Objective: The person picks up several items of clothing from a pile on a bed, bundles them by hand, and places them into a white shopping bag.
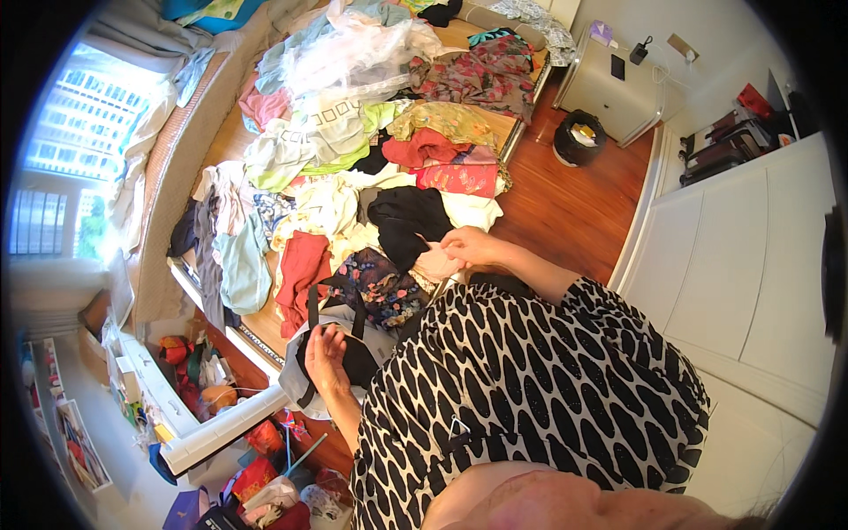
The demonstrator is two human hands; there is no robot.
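Note:
My right hand [472,246] has its fingers closed on the edge of a pale pink cloth [434,264] near the bed's front edge. A black garment [409,218] lies just beyond it. My left hand [326,358] is held palm up with fingers slightly parted and nothing in it. Directly beneath and beside it is a grey bag [299,381] with black straps and black cloth in its mouth. Between the hands lies a dark floral garment [381,281], with a red garment [301,278] to its left.
Heaped clothes, including a white printed shirt [311,136] and a red-patterned garment [477,73], cover much of the bed. A black waste bin [563,138] stands on the wooden floor [563,212] by a bedside cabinet [589,73]. Bags and a pinwheel [295,425] crowd the lower left.

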